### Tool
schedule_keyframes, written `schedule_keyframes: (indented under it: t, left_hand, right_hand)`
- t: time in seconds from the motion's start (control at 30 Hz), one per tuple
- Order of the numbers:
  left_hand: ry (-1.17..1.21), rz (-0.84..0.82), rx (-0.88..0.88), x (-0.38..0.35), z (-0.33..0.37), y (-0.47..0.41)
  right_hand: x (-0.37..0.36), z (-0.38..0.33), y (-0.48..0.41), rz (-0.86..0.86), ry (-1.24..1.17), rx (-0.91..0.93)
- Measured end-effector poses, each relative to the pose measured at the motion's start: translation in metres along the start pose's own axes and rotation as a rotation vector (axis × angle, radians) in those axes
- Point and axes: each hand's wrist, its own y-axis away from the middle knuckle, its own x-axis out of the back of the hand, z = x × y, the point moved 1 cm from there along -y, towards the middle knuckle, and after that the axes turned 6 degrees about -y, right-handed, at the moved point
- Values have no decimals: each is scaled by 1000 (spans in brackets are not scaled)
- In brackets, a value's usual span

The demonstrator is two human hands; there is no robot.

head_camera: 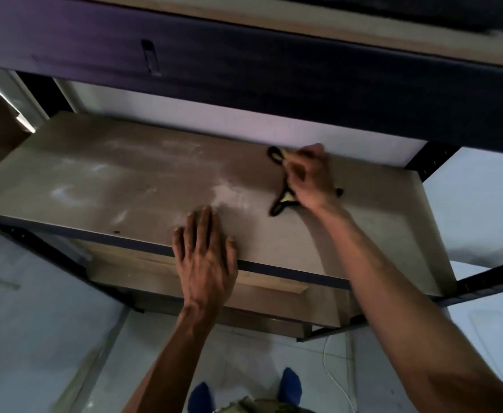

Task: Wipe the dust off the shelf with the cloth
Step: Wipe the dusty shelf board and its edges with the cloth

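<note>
A brown shelf board (119, 186) runs across the middle of the head view, with pale dust smears on its left and centre. My right hand (311, 177) presses a small yellow cloth with black edging (280, 201) onto the board near the back right; most of the cloth is hidden under the hand. My left hand (205, 257) lies flat, fingers apart, on the board's front edge and holds nothing. A patch of white dust (229, 195) lies between the two hands.
A dark metal beam (244, 70) of the upper shelf hangs close above the board. Black uprights (429, 162) stand at the right corners. A lower shelf (244, 305) shows beneath. On the pale floor are a white cable (333, 380) and my feet in blue socks (289, 383).
</note>
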Motion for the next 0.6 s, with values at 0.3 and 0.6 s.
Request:
schedule_keyframes:
  t: [0.3, 0.6]
  left_hand:
    - [-5, -9, -5, -1, 1, 0]
    - [-2, -4, -2, 0, 0, 1]
  right_hand:
    - [-28, 9, 6, -102, 227, -217]
    - [-47, -48, 14, -183, 28, -12]
